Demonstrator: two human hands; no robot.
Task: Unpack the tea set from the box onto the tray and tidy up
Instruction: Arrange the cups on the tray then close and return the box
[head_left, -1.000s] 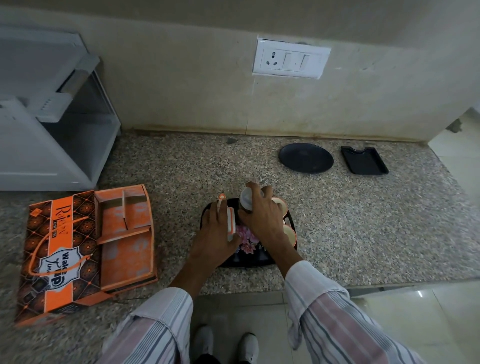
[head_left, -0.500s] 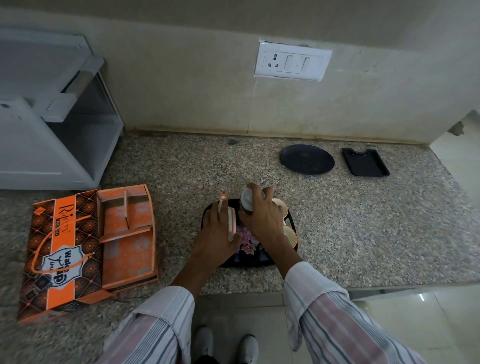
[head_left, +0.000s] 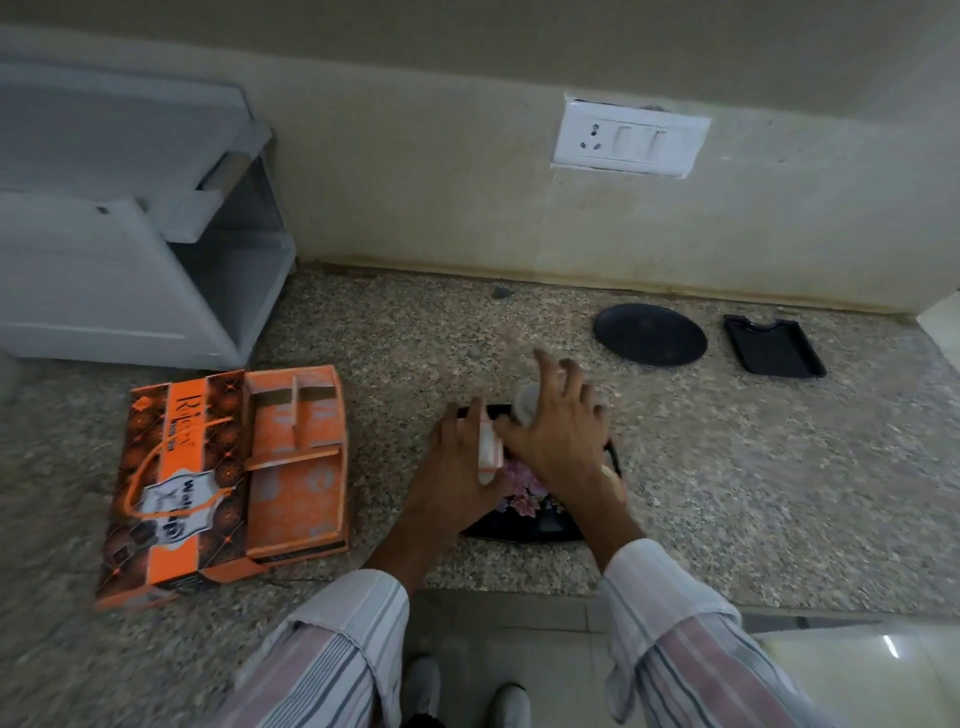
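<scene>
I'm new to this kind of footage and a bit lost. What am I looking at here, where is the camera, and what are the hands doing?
No machine here: a person wears a camera on the head, looking down at a speckled granite counter. The left hand holds a small white and orange piece over the black flowered tray. The right hand, fingers spread and blurred, is over a pale cup-like piece; whether it grips is unclear. The opened orange cardboard box lies to the left, a round black plate and small black rectangular tray farther back.

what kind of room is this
Probably a home kitchen: a speckled granite counter runs along a plain wall with a white switch-and-socket plate, and a white plastic rack stands on its left end.
</scene>
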